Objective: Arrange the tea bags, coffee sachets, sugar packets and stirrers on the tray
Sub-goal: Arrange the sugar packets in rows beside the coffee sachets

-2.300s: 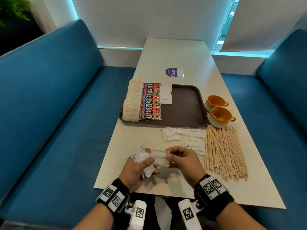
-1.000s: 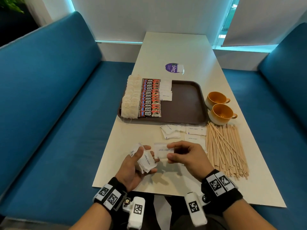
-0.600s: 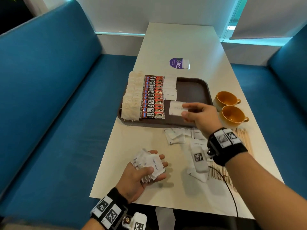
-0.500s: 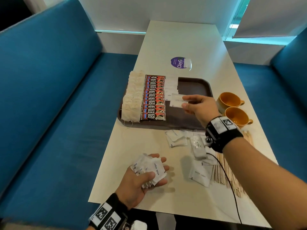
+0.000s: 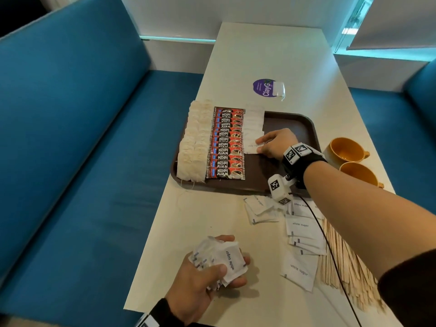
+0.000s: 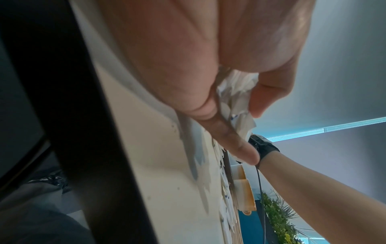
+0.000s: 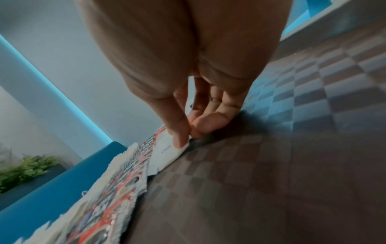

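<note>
On the brown tray [image 5: 292,119] lie a column of tea bags [image 5: 194,142], a column of red coffee sachets [image 5: 227,143] and a short column of white sugar packets [image 5: 254,120]. My right hand [image 5: 271,143] pinches one sugar packet [image 5: 252,147] by its edge, low on the tray at the near end of that column; the right wrist view shows thumb and fingertip [image 7: 181,137] on the packet [image 7: 167,153]. My left hand [image 5: 212,274] rests at the table's near edge and grips a bundle of sugar packets [image 5: 224,260], also seen as a bundle [image 6: 236,102]. Wooden stirrers [image 5: 349,267] lie on the table's right side.
Loose sugar packets [image 5: 302,230] lie on the white table [image 5: 271,57] between tray and stirrers. Two orange cups [image 5: 346,149] stand right of the tray. A purple sticker [image 5: 264,88] lies beyond the tray. Blue benches [image 5: 70,138] flank the table.
My right hand took one sugar packet from the left hand, carried it forward over the tray and lowered it to the near end of the sugar column. The left hand stayed with its bundle.
</note>
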The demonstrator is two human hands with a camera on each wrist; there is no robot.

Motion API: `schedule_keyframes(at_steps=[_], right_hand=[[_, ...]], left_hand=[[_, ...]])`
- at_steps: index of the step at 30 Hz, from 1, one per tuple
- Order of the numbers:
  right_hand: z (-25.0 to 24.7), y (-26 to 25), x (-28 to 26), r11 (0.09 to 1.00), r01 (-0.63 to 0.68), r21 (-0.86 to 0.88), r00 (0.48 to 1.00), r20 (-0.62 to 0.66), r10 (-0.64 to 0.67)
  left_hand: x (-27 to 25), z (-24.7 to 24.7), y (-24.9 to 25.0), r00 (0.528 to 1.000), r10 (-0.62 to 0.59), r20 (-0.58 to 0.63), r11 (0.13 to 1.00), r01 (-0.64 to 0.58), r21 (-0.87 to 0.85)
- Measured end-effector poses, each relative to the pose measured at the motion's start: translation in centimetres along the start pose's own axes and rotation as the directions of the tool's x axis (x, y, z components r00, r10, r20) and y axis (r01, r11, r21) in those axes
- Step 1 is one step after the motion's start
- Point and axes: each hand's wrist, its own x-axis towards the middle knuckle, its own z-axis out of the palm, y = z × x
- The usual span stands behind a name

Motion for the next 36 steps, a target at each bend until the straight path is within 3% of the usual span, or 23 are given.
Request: schedule_keyframes(at_steps=[5,10,15,18,23,29,36], right_hand=[[-0.1,-0.2,0.0,0.998,0.037,-0.044,0.999,0.016,-0.036],[-0.9,-0.1,-2.0,0.994,0.075,0.085,0.994,-0.09,-0.067],[-1.5,0.3,-9.0,0.959,0.172,0.223,0.984,-0.087,-0.157],[-0.6,1.2,-15.5,0.939,0.207,0.273,0.975,0.018,-0.22],[1.4,3.1,-24.2,0.884,0.115,0.453,0.962,0.171,-0.213],[2.9,5.5,-28.2,0.799,-0.078,0.597,0.953,0.281,-0.117],[3.7,6.7,-29.4,0.806,-0.071,0.588,0.963,0.25,-0.097]], left_hand=[[0.1,-0.1,0.0,1.0,-0.001,-0.018,0.999,0.002,0.033],[0.1,-0.2,-0.2,0.999,0.019,-0.027,0.998,-0.017,0.063],[-0.2,0.3,0.0,0.996,0.071,-0.06,0.992,-0.065,0.108],[-0.6,0.9,0.3,0.99,0.089,-0.113,0.99,-0.076,0.116],[-0.6,0.9,0.0,0.986,0.096,-0.136,0.988,-0.078,0.133],[-0.4,0.4,-0.5,0.983,0.116,-0.141,0.984,-0.095,0.15],[-0.5,0.3,-0.9,0.982,0.151,-0.11,0.976,-0.13,0.174]])
